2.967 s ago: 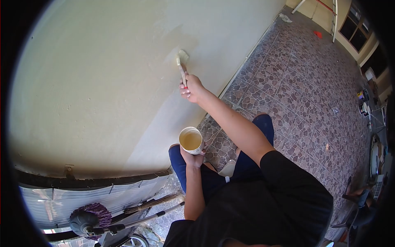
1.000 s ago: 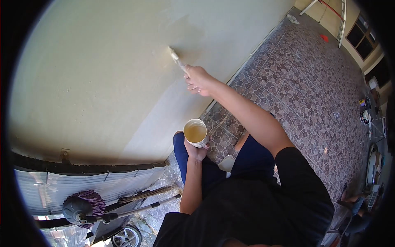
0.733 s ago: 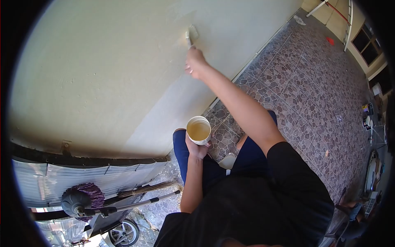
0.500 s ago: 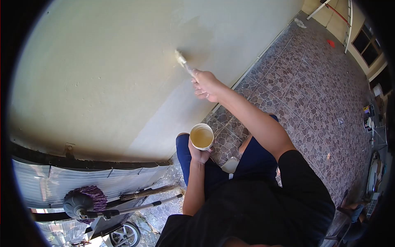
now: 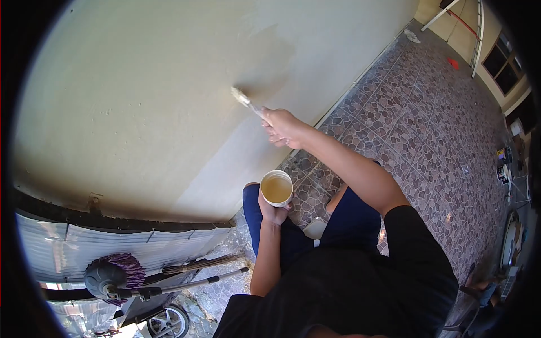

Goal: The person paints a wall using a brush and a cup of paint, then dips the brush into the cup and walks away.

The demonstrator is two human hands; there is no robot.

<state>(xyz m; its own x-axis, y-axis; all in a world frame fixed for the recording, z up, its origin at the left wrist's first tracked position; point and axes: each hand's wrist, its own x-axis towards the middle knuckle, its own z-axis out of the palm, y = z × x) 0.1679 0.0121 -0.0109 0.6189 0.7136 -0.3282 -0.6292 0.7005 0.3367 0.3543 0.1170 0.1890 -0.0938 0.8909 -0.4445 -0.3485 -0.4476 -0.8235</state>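
Note:
My right hand (image 5: pixel 283 128) is closed round the handle of a paintbrush (image 5: pixel 241 97), its pale, paint-coated bristles against the wall (image 5: pixel 152 107). Around and left of the brush the wall looks yellowish cream, while a paler grey-white patch shows below it. Low in front of my body, my left hand (image 5: pixel 274 213) grips a white cup of paint (image 5: pixel 276 188) from beneath and the side. Cream-coloured liquid fills part of the cup, which is held upright between my knees.
A mop (image 5: pixel 115 276) with purple strands and a stick broom (image 5: pixel 203 263) lie at lower left, near a wheel (image 5: pixel 169 322). Patterned tile floor (image 5: pixel 417 129) stretches right, with a ladder (image 5: pixel 478 39) at the far end and assorted items (image 5: pixel 504 169) along the right side.
My right hand and the paintbrush have moved a little down along the wall, the bristles also slightly left. My left hand and the cup have stayed nearly still.

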